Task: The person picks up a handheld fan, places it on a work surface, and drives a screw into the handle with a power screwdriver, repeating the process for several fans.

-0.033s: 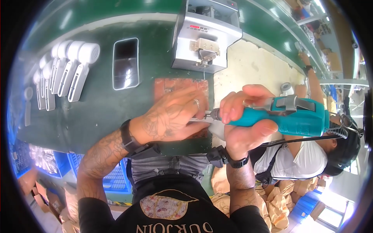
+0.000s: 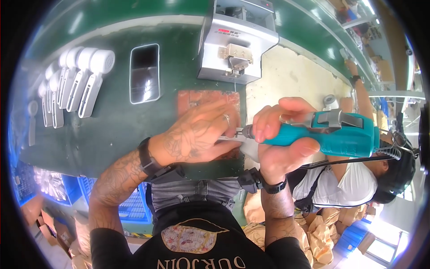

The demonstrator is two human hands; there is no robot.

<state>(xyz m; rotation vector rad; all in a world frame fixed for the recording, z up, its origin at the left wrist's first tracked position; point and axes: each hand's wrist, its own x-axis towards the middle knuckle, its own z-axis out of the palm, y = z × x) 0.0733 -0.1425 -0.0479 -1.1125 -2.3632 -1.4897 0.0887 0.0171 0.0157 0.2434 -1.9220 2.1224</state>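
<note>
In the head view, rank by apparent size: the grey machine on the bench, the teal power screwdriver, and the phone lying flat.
1. Grey machine.
2. Teal power screwdriver, though it sits nearer the camera, held in the right hand, so it looks inflated.
3. Phone.

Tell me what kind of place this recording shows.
Most likely a factory assembly line. The right hand grips a teal electric screwdriver over a green workbench, identical white handheld parts lie in a row, and a grey bench machine stands behind.

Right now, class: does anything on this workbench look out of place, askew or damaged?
Nothing stands out. The white handheld parts lie in a tidy row, the phone lies flat, and both hands work at the teal electric screwdriver.
</note>
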